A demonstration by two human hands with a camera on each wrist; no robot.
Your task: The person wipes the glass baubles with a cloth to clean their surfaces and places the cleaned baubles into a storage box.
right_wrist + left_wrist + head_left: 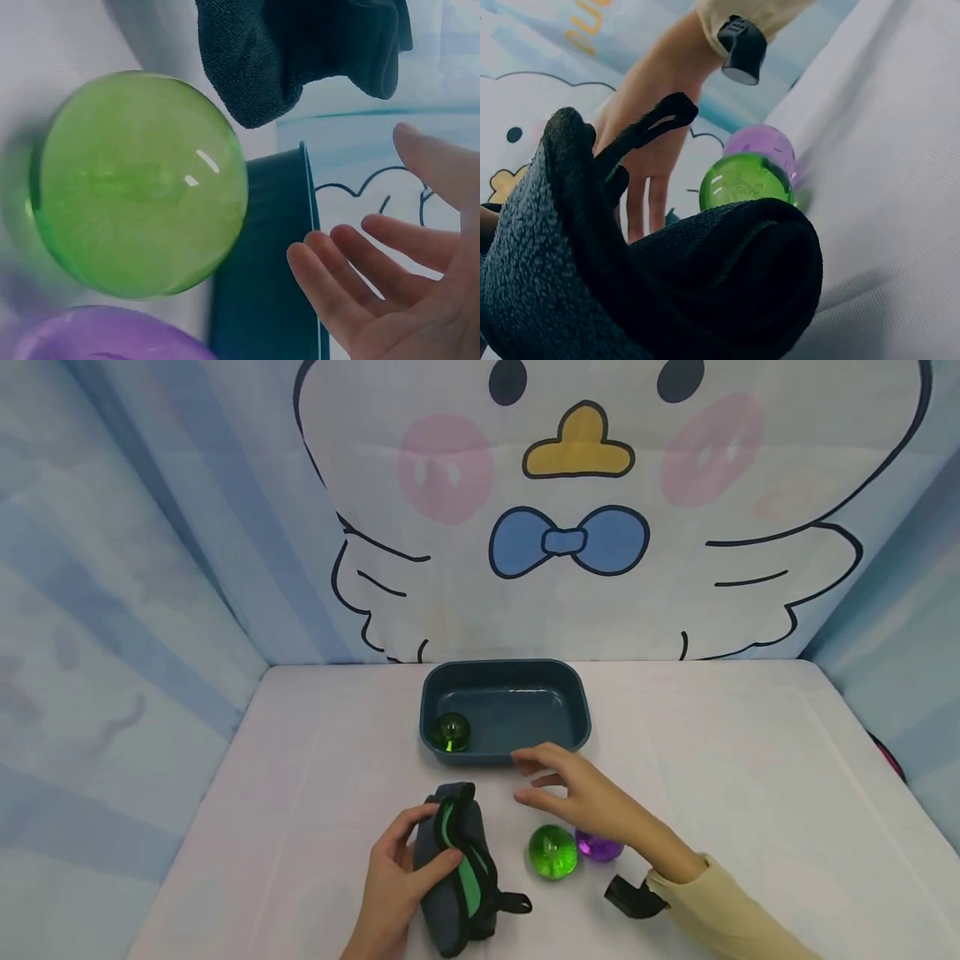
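My left hand grips a small dark grey fabric pouch with black edging, a green strip along its opening and a black loop. Thumb and fingers lie on opposite sides of it, above the white table. My right hand hovers with loosely spread fingers by the tray's near edge, holding nothing. Below it, a clear green ball touches a purple ball, partly covered by the right forearm. In the right wrist view the green ball looms beside the right hand, apart from it.
A dark blue-green rectangular tray stands at the back of the table, with another green ball in its near left corner. A printed curtain rises behind. A black camera sits on the right wrist.
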